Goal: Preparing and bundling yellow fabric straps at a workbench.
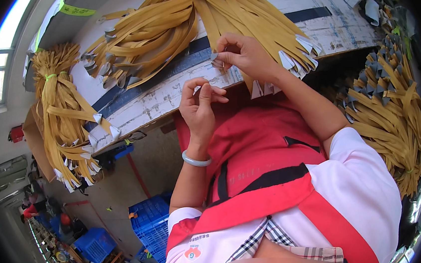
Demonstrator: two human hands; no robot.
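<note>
My right hand (249,57) is over the front part of the table, thumb and forefinger pinched on a small grey tab (214,57). Whether that tab is joined to a strap is hidden by the fingers. Lower and to the left, my left hand (200,105) hovers at the table's edge with loosely curled fingers apart and nothing visible between them. Behind both hands, mustard-yellow flat straps (160,24) lie in a loose heap, many ending in grey tabs. More yellow straps (250,15) with white tabs fan out beneath and beyond my right hand.
A tied bundle of yellow straps (55,98) hangs over the table's left end. Another big bundle (387,117) with grey tabs stands at the right. The worn white table (145,107) carries dark strips. Blue crates (150,221) sit on the floor below, at left.
</note>
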